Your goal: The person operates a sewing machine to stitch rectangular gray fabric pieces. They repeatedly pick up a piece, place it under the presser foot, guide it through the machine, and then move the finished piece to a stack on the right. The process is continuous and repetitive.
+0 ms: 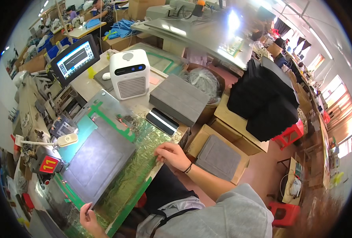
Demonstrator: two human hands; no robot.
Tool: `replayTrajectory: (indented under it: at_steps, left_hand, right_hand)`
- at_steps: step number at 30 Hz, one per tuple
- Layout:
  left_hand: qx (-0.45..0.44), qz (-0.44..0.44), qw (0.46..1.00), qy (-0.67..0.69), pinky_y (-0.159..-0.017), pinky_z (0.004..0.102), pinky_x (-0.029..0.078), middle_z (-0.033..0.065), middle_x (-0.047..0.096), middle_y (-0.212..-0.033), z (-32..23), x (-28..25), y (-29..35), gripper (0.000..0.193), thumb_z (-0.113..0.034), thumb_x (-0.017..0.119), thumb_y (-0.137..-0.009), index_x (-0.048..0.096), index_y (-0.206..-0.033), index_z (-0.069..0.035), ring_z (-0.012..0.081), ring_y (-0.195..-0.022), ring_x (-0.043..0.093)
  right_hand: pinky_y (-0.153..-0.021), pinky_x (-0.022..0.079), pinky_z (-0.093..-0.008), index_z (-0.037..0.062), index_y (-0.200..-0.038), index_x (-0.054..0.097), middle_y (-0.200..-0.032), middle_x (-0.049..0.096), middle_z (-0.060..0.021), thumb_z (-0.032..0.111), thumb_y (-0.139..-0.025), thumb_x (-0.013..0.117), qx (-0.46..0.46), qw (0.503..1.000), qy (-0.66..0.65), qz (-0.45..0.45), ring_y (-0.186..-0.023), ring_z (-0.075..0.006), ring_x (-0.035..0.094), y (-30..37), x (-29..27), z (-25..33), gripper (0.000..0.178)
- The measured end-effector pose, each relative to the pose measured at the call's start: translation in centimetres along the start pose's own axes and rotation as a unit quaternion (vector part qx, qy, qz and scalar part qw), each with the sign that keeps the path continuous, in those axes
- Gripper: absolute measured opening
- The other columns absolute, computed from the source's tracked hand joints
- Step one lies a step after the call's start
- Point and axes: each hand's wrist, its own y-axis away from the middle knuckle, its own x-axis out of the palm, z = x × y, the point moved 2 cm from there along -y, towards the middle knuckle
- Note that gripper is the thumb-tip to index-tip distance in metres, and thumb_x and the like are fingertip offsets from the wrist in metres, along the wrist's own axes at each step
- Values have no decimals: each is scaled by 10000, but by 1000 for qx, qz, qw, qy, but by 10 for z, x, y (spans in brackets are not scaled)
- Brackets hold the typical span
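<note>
A grey rectangular fabric panel (98, 162) with a stitched-looking inner outline lies on the machine bed, partly on a teal sheet (85, 131). My left hand (90, 223) is at the panel's near corner, its fingers partly bent and apart; whether they touch the panel is hard to see. My right hand (174, 156) is at the work surface's right edge, beside the green tape (150, 168). Its fingers curl loosely, with nothing visible in them. Between the panel and that edge spreads a shiny, crinkled clear film (138, 162).
A white box-shaped fan unit (130, 75), a dark grey stack (180, 99) and a phone (162, 121) stand or lie beyond the panel. A screen (75, 59) and machine head (45, 160) are left. Cartons, one holding a grey panel (219, 158), and black stacks (263, 101) are right.
</note>
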Motion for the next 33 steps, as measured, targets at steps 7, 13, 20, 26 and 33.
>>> replayTrajectory:
  at_steps: [7,13,20,26,33]
  left_hand:
    - [117,101,982,107,-1021,474,543,160,774,-1044,-35,-1,-10,447,-410,732,-1038,755,-1018,36,263,-994,710]
    - [-13,337,921,197,-1010,499,559,162,804,-995,-53,2,40,423,-394,829,-949,816,-996,27,300,-1017,730]
    - [7,489,867,95,-975,419,561,118,822,-1117,-74,121,115,409,-314,891,-833,829,-1100,-10,303,-1073,734]
    - [0,488,872,-37,-941,397,566,120,813,-1070,-68,133,116,222,-184,796,-921,827,-1083,-36,284,-1021,740]
    - [-41,487,871,-59,-911,407,575,124,796,-1035,-45,135,118,252,-268,731,-1007,817,-1053,-35,307,-1001,738]
  right_hand:
    - [-683,632,-340,-12,-1188,718,-962,776,-154,359,-1107,586,211,965,-102,116,-799,-215,769,35,-5,-19,402]
    - [-1009,585,-406,-12,-1502,541,-1405,676,-107,148,-1051,689,170,953,-168,185,-1253,-213,667,87,-22,-23,501]
    - [-1134,512,-486,78,-1657,331,-1574,530,-125,-16,-970,699,270,944,-147,-117,-1336,-279,610,188,-218,-140,785]
    - [-1277,369,-499,22,-1673,302,-1672,434,-143,-89,-988,647,147,888,-176,-397,-1497,-350,455,344,-380,-264,775]
    - [-1003,575,-475,17,-1336,700,-1145,796,-189,182,-943,763,451,552,421,-561,-1100,-392,751,314,-458,-279,430]
